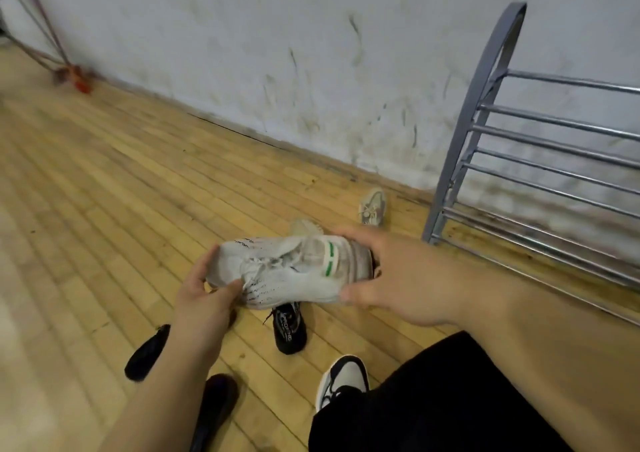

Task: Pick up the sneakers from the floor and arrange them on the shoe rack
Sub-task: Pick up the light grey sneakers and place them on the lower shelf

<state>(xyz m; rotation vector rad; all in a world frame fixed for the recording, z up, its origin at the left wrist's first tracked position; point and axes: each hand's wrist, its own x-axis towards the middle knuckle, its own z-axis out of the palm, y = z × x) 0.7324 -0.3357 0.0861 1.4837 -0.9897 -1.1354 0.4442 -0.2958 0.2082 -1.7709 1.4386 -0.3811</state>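
Observation:
A white knit sneaker with a green stripe hangs in the air above the wooden floor, held at both ends. My left hand grips its toe end, and my right hand grips its heel end. Under it lies a black sneaker. Another black sneaker lies at the lower left, partly behind my left forearm. A beige sneaker rests on the floor near the wall, and another pale shoe shows just behind the held one. The grey metal shoe rack stands at the right against the wall.
A scuffed white wall runs along the back. An orange-headed mop or broom leans at the far left. My own feet show at the bottom: a white-and-black shoe and a dark one.

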